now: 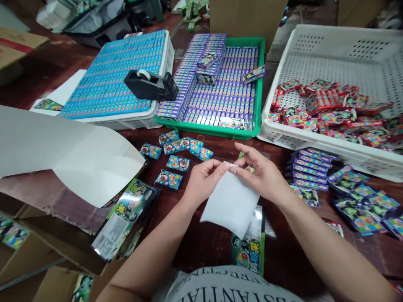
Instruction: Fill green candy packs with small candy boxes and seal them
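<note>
thin, white, four-cornered sheet [233,201] is pinched at far edge by left hand [201,181] and right hand [263,175]; glossy printed card [252,253] partly hidden.

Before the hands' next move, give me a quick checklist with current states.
1. Left hand grip on the white sheet: ok, at its upper edge.
2. Right hand grip on it: ok, thumb at the same edge.
3. White sheet lying flat on the table: not ok, held tilted.
4. Green printed packet fully visible: not ok, sheet hides part.
5. Tape dispenser apart from both hands: ok.
6. Sheet's far side: cannot tell, faces away.
</note>
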{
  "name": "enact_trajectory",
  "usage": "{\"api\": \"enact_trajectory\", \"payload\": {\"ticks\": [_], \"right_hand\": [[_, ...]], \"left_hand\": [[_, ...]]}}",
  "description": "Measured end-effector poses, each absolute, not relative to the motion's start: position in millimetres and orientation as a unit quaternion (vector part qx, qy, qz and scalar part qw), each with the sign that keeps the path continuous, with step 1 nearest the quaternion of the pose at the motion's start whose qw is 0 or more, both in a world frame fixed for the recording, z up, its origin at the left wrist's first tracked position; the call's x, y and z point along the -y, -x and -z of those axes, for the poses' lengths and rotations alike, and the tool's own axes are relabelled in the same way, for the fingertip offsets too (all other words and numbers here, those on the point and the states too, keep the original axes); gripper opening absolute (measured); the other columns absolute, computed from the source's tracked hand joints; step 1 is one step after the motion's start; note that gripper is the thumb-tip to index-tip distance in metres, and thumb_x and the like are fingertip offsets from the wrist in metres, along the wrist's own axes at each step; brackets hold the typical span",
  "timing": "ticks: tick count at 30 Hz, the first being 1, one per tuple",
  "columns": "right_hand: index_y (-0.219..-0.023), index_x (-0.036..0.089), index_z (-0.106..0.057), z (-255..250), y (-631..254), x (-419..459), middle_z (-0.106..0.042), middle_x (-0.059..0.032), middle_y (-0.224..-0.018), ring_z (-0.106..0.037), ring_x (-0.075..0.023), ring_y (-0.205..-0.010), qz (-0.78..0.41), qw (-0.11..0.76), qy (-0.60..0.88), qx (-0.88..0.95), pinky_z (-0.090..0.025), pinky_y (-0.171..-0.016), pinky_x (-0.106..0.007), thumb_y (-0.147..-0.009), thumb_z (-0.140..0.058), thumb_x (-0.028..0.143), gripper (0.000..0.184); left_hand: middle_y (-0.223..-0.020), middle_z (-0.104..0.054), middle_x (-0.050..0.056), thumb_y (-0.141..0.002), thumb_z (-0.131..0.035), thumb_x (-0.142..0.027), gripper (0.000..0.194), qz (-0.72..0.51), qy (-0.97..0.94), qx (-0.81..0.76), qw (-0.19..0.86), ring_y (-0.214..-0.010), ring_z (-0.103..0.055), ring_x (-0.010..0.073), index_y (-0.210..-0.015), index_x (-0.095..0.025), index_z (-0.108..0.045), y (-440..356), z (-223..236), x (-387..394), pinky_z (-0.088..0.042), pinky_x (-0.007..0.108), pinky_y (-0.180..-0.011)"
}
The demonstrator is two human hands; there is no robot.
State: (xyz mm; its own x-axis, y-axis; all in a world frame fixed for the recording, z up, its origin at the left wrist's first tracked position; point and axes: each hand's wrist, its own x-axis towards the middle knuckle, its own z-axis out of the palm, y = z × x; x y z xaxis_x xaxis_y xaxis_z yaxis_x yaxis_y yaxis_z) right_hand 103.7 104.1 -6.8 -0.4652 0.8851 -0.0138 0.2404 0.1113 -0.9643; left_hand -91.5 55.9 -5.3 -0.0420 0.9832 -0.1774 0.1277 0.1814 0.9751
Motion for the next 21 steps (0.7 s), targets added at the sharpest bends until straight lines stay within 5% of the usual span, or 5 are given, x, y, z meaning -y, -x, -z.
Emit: {"api": "enact_trajectory", "payload": {"ticks": [4, 8, 11, 14, 21], "right_hand": [[-0.146, 0.027, -0.044, 10, -106, -112, -0.071, -0.0043, -0.109, -0.068, -0.0197, -0.095, -0.534, 0.365, 0.393, 0.654, -0.055, -0.091, -0.041, -0.086, -0.077, 0.04, 0.071], [-0.138, 0.027, -0.05, -2, -104, -116, -0.07, -0.0002, -0.093, -0.067, -0.0182, -0.085, -0.53, 0.413, 0.398, 0.625, -0.055, -0.087, -0.04, -0.086, -0.077, 0.036, 0.059], [-0.135, 0.031, -0.05, -17, -116, -111, -0.067, 0.0014, -0.088, -0.067, -0.0177, -0.082, -0.524, 0.466, 0.411, 0.582, -0.056, -0.082, -0.037, -0.087, -0.077, 0.037, 0.056], [-0.134, 0.031, -0.049, -23, -141, -98, -0.066, 0.0012, -0.088, -0.066, -0.0175, -0.081, -0.559, 0.42, 0.426, 0.574, -0.057, -0.077, -0.035, -0.086, -0.078, 0.039, 0.057], [-0.137, 0.025, -0.046, 5, -183, -52, -0.065, 0.001, -0.09, -0.063, -0.0137, -0.083, -0.65, 0.264, 0.403, 0.589, -0.055, -0.08, -0.031, -0.092, -0.071, 0.032, 0.052]], "left_hand": [[-0.087, -0.074, 0.003, -0.091, -0.068, -0.05, 0.032, -0.419, -0.469, -0.561, 0.539, -0.071, -0.063, 0.0142, -0.094, -0.018, -0.073, 94, 7, -56, -0.05, 0.024, -0.064], [-0.088, -0.076, 0.004, -0.094, -0.062, -0.05, 0.034, -0.38, -0.515, -0.584, 0.5, -0.076, -0.066, 0.0181, -0.097, -0.018, -0.074, 97, 14, -64, -0.053, 0.029, -0.068], [-0.106, -0.075, 0.007, -0.097, -0.06, -0.043, 0.029, -0.371, -0.597, -0.64, 0.31, -0.102, -0.067, 0.0255, -0.108, -0.02, -0.073, 98, 14, -69, -0.052, 0.039, -0.09], [-0.133, -0.064, 0.011, -0.094, -0.065, -0.035, 0.037, -0.364, -0.683, -0.624, 0.102, -0.127, -0.054, 0.0305, -0.128, -0.021, -0.066, 87, 11, -57, -0.04, 0.047, -0.11], [-0.107, -0.068, 0.011, -0.098, -0.055, -0.021, 0.02, -0.192, -0.801, -0.495, 0.277, -0.102, -0.058, 0.027, -0.103, -0.017, -0.074, 47, 20, -9, -0.051, 0.043, -0.094]]}}
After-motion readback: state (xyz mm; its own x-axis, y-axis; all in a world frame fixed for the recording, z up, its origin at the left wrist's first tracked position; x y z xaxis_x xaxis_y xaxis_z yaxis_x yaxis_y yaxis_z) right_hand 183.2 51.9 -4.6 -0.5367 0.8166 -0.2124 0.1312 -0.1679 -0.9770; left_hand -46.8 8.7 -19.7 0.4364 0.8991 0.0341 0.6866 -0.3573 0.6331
